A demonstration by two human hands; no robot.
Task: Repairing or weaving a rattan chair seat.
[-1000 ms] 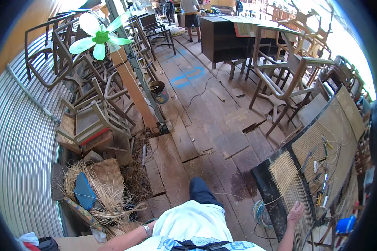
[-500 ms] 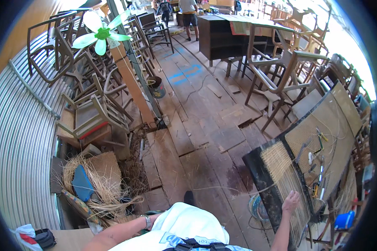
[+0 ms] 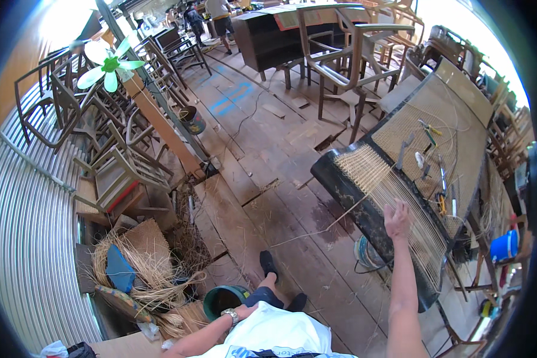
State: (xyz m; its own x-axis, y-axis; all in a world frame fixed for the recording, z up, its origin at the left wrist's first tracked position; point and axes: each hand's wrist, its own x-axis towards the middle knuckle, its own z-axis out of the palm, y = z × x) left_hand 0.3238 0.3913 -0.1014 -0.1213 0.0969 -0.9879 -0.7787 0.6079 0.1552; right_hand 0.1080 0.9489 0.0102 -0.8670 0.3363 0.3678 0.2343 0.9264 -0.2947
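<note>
My right hand (image 3: 398, 219) lies on the strung cane strands (image 3: 413, 238) of a dark-framed panel (image 3: 334, 179), fingers stretched out over them. Close weave fills the far end of this section; toward me the strands run mostly one way. From the weave a loose cane strand (image 3: 322, 230) trails left above the floor. My left hand (image 3: 244, 311) rests by my dark shorts, next to a dark green bucket (image 3: 224, 298); its fingers are mostly hidden by the shirt. Pliers (image 3: 431, 129), an orange-handled tool (image 3: 442, 203) and other hand tools lie on the adjoining cane panel (image 3: 459, 128).
Cane bundles (image 3: 161, 280) and a blue pad (image 3: 120, 268) lie at left. A post with a green fan (image 3: 110, 64) stands beyond, near stacked chair frames (image 3: 116, 173). Past the panel are a chair frame (image 3: 346, 77), a dark cabinet (image 3: 262, 45) and people. A blue bucket (image 3: 505, 246) is at right.
My view has shifted, bringing the green bucket and my feet into sight. My right hand has gone from closed fingers at the strands to fingers extended over them.
</note>
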